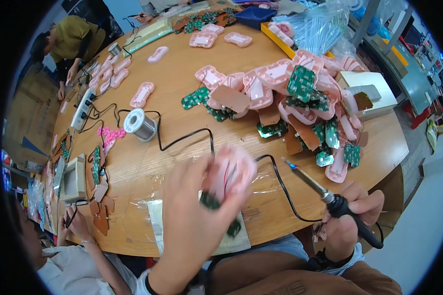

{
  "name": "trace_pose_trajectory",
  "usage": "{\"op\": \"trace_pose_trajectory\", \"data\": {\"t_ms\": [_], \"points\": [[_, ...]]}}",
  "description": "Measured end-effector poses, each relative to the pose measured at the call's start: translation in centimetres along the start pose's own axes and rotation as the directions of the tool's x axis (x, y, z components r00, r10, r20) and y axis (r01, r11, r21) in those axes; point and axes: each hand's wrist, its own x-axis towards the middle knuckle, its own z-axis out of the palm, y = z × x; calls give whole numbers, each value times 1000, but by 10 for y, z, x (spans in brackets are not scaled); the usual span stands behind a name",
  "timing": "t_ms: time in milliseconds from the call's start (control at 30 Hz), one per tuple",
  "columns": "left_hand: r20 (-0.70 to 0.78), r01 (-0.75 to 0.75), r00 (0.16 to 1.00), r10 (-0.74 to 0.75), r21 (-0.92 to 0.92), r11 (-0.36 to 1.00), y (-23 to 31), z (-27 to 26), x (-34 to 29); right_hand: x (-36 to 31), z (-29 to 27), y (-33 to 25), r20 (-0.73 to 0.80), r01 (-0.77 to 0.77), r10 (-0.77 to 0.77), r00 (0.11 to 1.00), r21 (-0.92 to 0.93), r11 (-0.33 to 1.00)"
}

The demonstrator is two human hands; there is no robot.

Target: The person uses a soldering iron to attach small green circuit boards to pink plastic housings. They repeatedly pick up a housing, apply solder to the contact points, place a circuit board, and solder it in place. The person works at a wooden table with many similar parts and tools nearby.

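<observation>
My left hand (189, 211), blurred by motion, is wrapped round a pink plastic shell (238, 169) above the table's near edge. Red and dark wires show inside the shell, and a dark green circuit board (210, 200) hangs at its lower side, partly hidden by my fingers. In my right hand (362, 204) is a soldering iron (343, 207), gripped by its black handle. Its metal tip points up and left, apart from the shell. Beneath my left hand lies a pale pad (155, 221), mostly covered.
A big pile of pink shells (258, 93) and green boards (300, 81) fills the right side. A solder wire spool (142, 127) stands left of centre. The black cord (283, 184) crosses the table. A power strip (83, 109) lies farther left. Co-workers sit near left and far left.
</observation>
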Motion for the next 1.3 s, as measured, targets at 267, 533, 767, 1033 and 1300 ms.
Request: {"op": "trace_pose_trajectory", "data": {"t_ms": [267, 533, 767, 1033, 1300], "points": [[41, 266, 962, -270, -365, 892, -16, 54, 145, 8, 1, -3, -99, -21, 19, 995, -23, 1000], [-49, 227, 967, -251, -286, 931, -70, 45, 170, 7, -11, 7, -92, -133, 123, 988, -116, 984], [92, 419, 807, -584, 607, 675, -202, -33, 224, 15, -12, 28, -72, -131, 119, 990, -195, 972], [136, 168, 940, -313, 613, 772, -248, -21, 236, 32, 2, 33, -57, -145, 136, 989, -227, 963], [502, 400, 839, -210, -307, 864, -83, -42, 63, 35, -2, 34, -74, -98, 87, 993, -169, 981]]}}
